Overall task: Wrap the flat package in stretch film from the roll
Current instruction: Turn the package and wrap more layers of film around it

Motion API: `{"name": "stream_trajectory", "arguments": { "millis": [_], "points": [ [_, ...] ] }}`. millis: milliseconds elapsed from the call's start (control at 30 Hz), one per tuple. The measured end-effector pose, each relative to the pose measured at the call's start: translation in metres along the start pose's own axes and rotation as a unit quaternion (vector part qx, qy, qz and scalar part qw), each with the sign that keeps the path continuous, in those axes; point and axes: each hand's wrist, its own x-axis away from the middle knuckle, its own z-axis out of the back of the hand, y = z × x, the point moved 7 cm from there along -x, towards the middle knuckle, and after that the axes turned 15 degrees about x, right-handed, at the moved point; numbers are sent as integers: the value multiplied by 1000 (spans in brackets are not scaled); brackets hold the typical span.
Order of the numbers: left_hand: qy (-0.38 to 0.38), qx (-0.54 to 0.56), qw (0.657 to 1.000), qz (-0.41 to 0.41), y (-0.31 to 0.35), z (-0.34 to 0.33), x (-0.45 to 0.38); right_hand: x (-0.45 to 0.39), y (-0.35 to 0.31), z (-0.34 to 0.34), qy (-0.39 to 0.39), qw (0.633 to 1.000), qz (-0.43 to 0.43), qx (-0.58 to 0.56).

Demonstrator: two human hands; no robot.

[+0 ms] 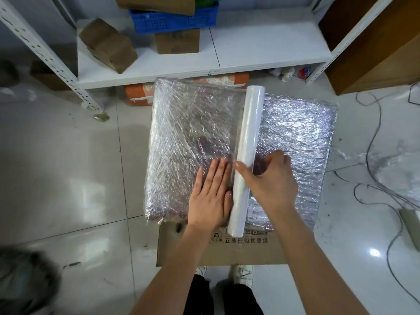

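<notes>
— Where is the package?

— The flat package [293,142] lies on a cardboard box [227,248] on the tiled floor [68,155], just in front of a white shelf [250,53]. It is silvery and crinkled. Its left part is covered in stretched film [193,123]; the right part shows bare foil.

— And the roll?

— The roll [247,155] lies across the top of the package, running away from the person, with its near end over the edge above the box. The film runs from it to the left.

— What are the hands doing?

— The left hand [211,196] lies flat on the film just left of the roll, fingers straight and together, pressing down. The right hand [270,180] grips the roll from the right side, thumb hooked over its left side and fingers curled beside it.

— Anything else around?

— On the shelf stand brown cartons [109,46] and a blue crate [175,21]. An orange bag [138,94] sits under the shelf behind the package. Cables [372,137] trail over the floor on the right, near a heap of loose film [400,169]. White shoes [243,273] show below the box.
</notes>
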Motion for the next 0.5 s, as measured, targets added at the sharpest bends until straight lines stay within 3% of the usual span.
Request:
{"name": "stream_trajectory", "arguments": {
  "millis": [133,300,500],
  "points": [
    [12,-27,1000,-4,-1,-3,1,-12,32,4,-34,999,-17,-34],
    [31,-49,998,-18,1,-6,10,-1,41,0,-50,976,-4,-212],
    [40,-51,997,-32,3,-6,22,-6,7,1,-2,1000,13,-21]
  ]
}}
